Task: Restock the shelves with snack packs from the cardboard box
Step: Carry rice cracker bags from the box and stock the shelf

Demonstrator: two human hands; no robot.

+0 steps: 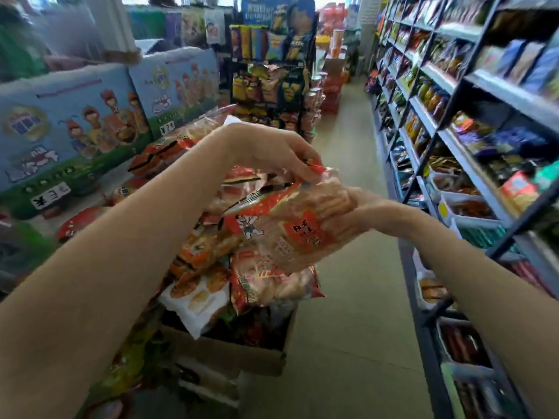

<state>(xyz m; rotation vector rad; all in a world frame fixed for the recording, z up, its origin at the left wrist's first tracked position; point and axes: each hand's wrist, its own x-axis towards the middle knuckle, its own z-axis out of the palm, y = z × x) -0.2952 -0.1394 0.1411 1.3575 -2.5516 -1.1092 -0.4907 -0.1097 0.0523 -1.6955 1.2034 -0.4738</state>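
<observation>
Head view: both hands grip a snack pack (290,225) over a cardboard box (242,355), apparently floor-standing, beside aisle shelves (459,122).

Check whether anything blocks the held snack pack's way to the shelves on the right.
Nothing visible does. Both the left hand and right hand grip the snack pack above the cardboard box; only open aisle separates it from the shelves.

Left hand (272,152) and right hand (360,216) outstretched, fingers (305,173) curled, gripping.
</observation>
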